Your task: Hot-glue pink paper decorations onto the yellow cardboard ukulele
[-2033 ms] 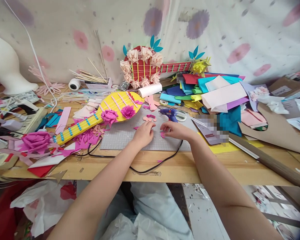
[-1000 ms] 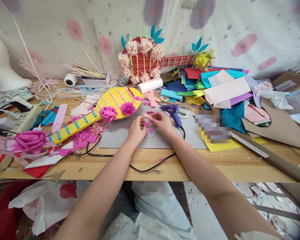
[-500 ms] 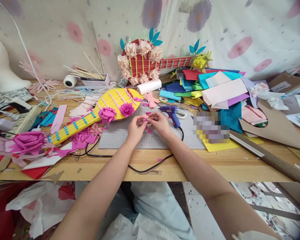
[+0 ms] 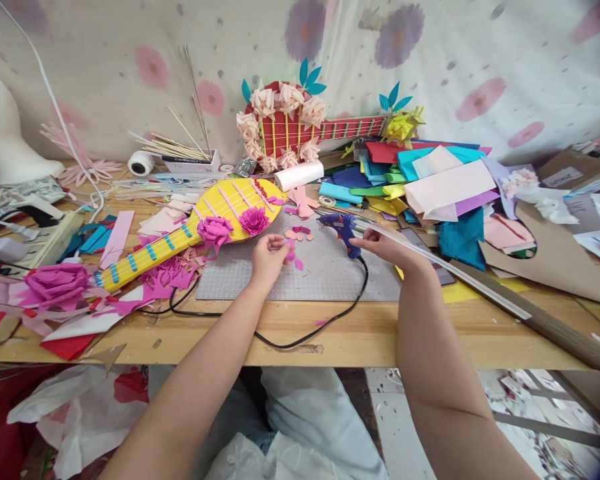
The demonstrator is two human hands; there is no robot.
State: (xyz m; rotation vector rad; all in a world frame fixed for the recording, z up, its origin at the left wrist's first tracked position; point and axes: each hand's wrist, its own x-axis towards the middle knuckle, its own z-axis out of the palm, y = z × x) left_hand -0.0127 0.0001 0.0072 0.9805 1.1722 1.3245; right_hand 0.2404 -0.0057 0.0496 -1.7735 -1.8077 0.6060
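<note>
My left hand (image 4: 271, 259) is closed, its fingertips pinching a small magenta paper petal (image 4: 291, 249) over the grey cutting mat. On the right side of the mat lies a blue glue gun (image 4: 344, 230), its black cord running toward the table's front edge. My right hand (image 4: 380, 245) is at the gun's handle, fingers stretched out and apart; the handle is not gripped. Loose pink and magenta paper petals (image 4: 299, 233) are scattered between the hands. Behind my left hand rests a yellow paper-covered lute-like instrument (image 4: 240, 200) with magenta paper flowers.
A red flower-trimmed guitar shape (image 4: 280, 127) leans at the back. Coloured paper sheets (image 4: 445, 177) pile up at the back right. A long brown roll (image 4: 540, 320) juts over the right front edge. Magenta scraps (image 4: 167, 273) lie left of the cutting mat (image 4: 240, 287).
My right hand has left my left hand and moved right to the glue gun. My left hand has stayed nearly in place with the petal. Small petals on the mat are now uncovered.
</note>
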